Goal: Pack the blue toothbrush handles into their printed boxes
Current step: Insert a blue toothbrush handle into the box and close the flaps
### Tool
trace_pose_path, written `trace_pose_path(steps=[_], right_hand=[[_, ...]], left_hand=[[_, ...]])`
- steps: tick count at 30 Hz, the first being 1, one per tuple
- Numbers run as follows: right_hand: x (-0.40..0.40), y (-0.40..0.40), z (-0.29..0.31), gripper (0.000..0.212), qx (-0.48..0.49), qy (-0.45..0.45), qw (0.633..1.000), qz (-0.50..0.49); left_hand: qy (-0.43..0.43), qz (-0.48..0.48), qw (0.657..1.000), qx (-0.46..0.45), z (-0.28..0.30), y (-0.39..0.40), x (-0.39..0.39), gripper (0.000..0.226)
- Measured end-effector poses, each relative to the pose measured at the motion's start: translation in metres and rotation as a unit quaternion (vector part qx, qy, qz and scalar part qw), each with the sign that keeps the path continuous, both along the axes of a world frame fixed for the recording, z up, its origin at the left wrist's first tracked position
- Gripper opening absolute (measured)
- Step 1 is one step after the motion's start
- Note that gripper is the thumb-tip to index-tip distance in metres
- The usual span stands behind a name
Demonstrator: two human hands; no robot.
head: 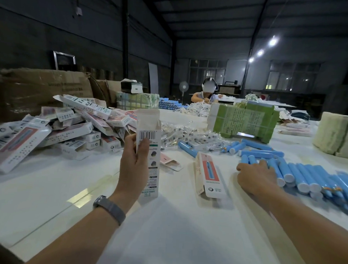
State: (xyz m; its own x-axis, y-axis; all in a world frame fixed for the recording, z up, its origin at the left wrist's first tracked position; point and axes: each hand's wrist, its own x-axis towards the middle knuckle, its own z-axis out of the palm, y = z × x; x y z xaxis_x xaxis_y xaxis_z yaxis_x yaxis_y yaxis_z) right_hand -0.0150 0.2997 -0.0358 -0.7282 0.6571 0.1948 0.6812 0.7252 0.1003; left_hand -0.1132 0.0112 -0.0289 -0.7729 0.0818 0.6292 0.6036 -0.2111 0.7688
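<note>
- The left hand (133, 166) and forearm are bare, without a sleeve.
- A grey watch band (109, 208) circles the left wrist.
- The right hand (255, 177) and forearm are bare, with nothing on the wrist.

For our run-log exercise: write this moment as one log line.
left hand: holds box upright, top open | right hand: on blue handles | step: picking a handle

On the white table (175, 230), the left hand (133, 166) grips an upright printed box (149, 150) with its top flap open, while right of that box the right hand (254, 177) rests on the blue toothbrush handles (298, 173), and a heap of boxes (61, 128) lies to its left.
</note>
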Motion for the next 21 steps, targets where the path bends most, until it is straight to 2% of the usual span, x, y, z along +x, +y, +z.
trace_pose_path(steps=[5,8,10,14,16,21], right_hand=[[-0.003,0.003,-0.004,0.031,-0.003,0.064,0.998,0.009],[-0.006,0.005,-0.006,0.032,-0.039,0.201,0.978,0.038],[-0.010,0.005,-0.005,0.023,-0.051,0.273,0.959,0.054],[-0.013,0.001,-0.001,0.022,-0.079,0.309,0.945,0.075],[-0.015,-0.002,0.002,0.021,-0.094,0.368,0.922,0.078],[-0.013,-0.014,0.018,0.023,-0.182,0.522,0.828,0.098]], left_hand=[[0.003,0.001,1.000,-0.004,0.000,0.000,0.000,0.026],[0.006,0.003,1.000,-0.004,-0.001,0.000,0.000,0.032],[0.007,0.000,1.000,-0.004,-0.001,-0.001,-0.001,0.031],[0.007,-0.005,1.000,-0.007,-0.001,-0.002,-0.002,0.025],[0.008,-0.005,1.000,-0.006,-0.001,-0.002,-0.002,0.025],[0.009,-0.009,1.000,-0.007,-0.001,-0.001,-0.003,0.024]])
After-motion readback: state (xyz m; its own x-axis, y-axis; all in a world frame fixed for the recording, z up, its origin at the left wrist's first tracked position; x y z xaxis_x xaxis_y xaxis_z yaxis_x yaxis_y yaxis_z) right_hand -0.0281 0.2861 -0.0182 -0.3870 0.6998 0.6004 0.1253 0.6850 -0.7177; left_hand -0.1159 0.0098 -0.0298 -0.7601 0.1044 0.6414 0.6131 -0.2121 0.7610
